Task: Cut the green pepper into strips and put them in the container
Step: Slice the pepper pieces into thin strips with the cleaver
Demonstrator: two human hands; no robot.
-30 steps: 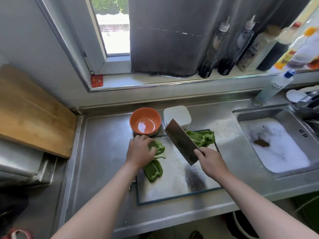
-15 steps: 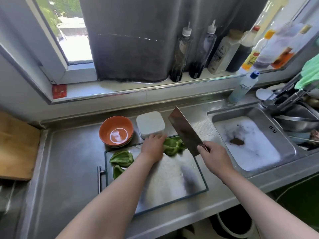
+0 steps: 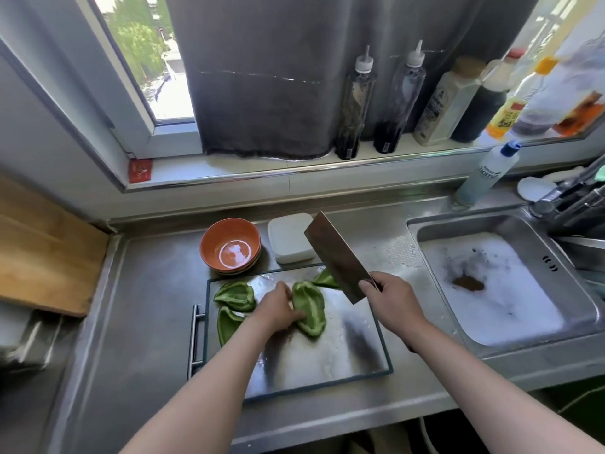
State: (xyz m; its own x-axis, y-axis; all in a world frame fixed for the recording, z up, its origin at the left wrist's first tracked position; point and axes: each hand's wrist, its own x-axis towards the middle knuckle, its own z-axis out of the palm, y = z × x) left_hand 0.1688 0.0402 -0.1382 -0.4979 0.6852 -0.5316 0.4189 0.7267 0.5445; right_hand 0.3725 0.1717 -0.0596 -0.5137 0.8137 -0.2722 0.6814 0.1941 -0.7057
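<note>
Far left, a wooden board [image 3: 42,257] sits tilted at the end of the steel counter [image 3: 140,290]. Moving in, a metal cutting board [image 3: 327,355] lies flat on the counter, with its bar handle [image 3: 193,342] on the left side. Just behind its far left corner stands an orange bowl [image 3: 230,245], wet inside.

Now the pepper. It is in pieces, all on the cutting board and none cut to strips. Two pepper halves [image 3: 235,296] lie close together at the board's left end, one behind the other. Next comes the left hand [image 3: 278,311], knuckles up and fingers curled, gripping the left edge of the middle pepper piece [image 3: 309,311], which lies inner side up near the board's centre. A smaller pepper scrap [image 3: 324,278] peeks out at the far edge, partly hidden by the blade.

Behind the board, right of the bowl, sits the white container [image 3: 289,237]. The cleaver [image 3: 337,257] is raised above the board, blade slanting up and away to the left, its tip overlapping the container in this view. The right hand [image 3: 389,298] is wrapped firmly round its handle, just right of the middle pepper piece.

Further right, the sink [image 3: 465,226] holds white foam [image 3: 510,306] with a dark patch in it. A blue-capped bottle [image 3: 487,173] stands behind it, and the tap [image 3: 569,198] juts in from the far right.
</note>
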